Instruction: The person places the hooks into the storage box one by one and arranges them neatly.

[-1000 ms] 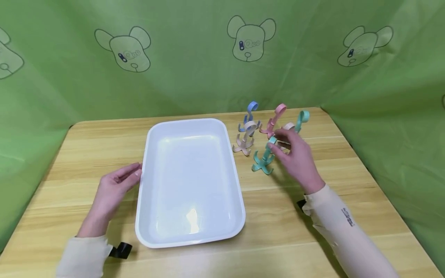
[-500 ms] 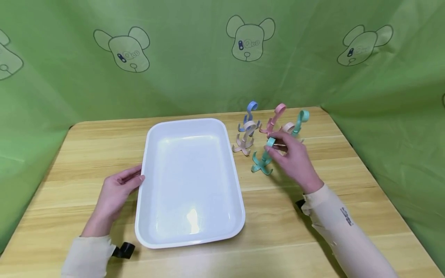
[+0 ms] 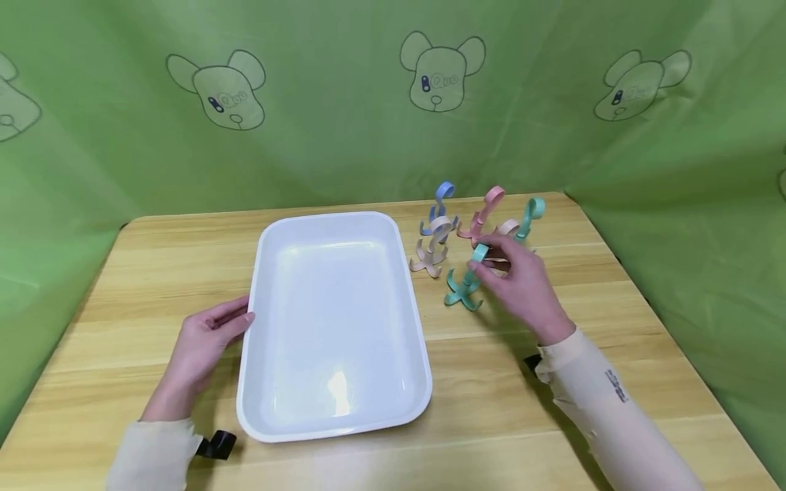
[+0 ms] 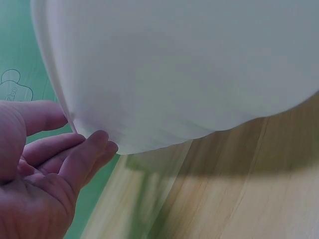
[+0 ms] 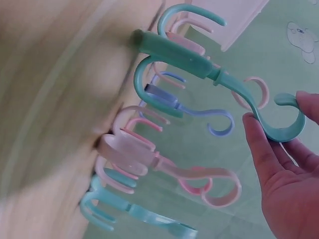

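Note:
My left hand [image 3: 199, 348] is at the left side of a white rectangular tray [image 3: 244, 382]. Its thumb lies on the rim and the other fingers are against the outer wall, pinching the edge, as the left wrist view confirms. With thumb and fingers, my right hand [image 3: 522, 283] pinches the curled top of a teal multi-prong hanging hook [image 3: 462, 293]. That hook stands upright, prongs down at the table. In the right wrist view the teal hook [image 5: 174, 57] shows its curl between the fingertips.
Behind and beside the right hand stand more such hooks: a blue one [image 3: 443, 194], a pink one [image 3: 491, 199], a beige-pink one [image 3: 439, 228], another pale pink one [image 3: 508, 226] and a second teal one [image 3: 534, 208]. Green cloth [image 3: 344, 150] hangs behind the wooden table [image 3: 166, 273].
My right fingers have closed in on the top of the teal hook, which tilts slightly. The left hand has shifted slightly, its thumb now over the tray rim. The tray stays in place.

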The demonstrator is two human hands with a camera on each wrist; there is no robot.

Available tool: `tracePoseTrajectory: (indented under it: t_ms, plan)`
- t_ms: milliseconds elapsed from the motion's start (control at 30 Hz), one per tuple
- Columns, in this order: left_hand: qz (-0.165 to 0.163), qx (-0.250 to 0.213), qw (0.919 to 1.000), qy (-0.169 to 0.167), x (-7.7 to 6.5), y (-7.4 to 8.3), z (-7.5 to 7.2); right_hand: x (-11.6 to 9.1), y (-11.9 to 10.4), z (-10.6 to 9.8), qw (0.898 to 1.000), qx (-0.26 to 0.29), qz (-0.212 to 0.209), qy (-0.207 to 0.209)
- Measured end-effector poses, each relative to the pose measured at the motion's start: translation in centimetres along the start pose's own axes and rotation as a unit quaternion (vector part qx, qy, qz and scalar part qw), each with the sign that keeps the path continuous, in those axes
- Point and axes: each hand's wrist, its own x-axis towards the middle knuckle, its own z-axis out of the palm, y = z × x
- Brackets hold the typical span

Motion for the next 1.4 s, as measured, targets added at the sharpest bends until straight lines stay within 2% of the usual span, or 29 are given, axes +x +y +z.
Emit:
tracePoseTrajectory:
  t_ms: [167, 467, 600, 767, 900, 1100, 1267, 1400]
  plan:
    - [-0.010, -0.002, 0.9999, -0.001, 0.1, 0.1, 0.1, -0.2, -1.6, -0.8, 1.000, -0.006, -0.010, 0.020]
    - [-0.009, -0.007, 0.9999, 0.000, 0.3, -0.1, 0.0, 0.3, -4.0, -1.3, 0.995, 0.007, -0.083, 0.051]
    - [-0.007, -0.008, 0.9999, -0.003, 0.3, -0.1, 0.0, 0.7, -5.1, -1.5, 0.995, 0.005, -0.089, 0.052]
    - [-0.008, -0.008, 0.9999, -0.006, 0.3, -0.3, -0.1, 1.5, -6.3, -1.5, 0.996, 0.004, -0.073, 0.044]
    - [-0.009, -0.006, 0.9999, -0.006, 0.3, -0.5, -0.2, 2.4, -7.1, -1.3, 0.996, 0.010, -0.083, 0.036]
    - [-0.016, -0.002, 0.9998, -0.008, 0.2, -0.6, -0.3, 4.0, -8.3, -0.5, 0.994, 0.059, -0.091, 0.023]
    - [-0.014, -0.001, 0.9999, -0.010, 0.2, -0.7, -0.3, 5.2, -9.5, 0.5, 0.991, 0.099, -0.090, -0.021]
    - [-0.009, 0.001, 0.9999, -0.012, 0.2, -0.8, -0.3, 6.3, -10.5, 1.3, 0.989, 0.102, -0.093, -0.062]
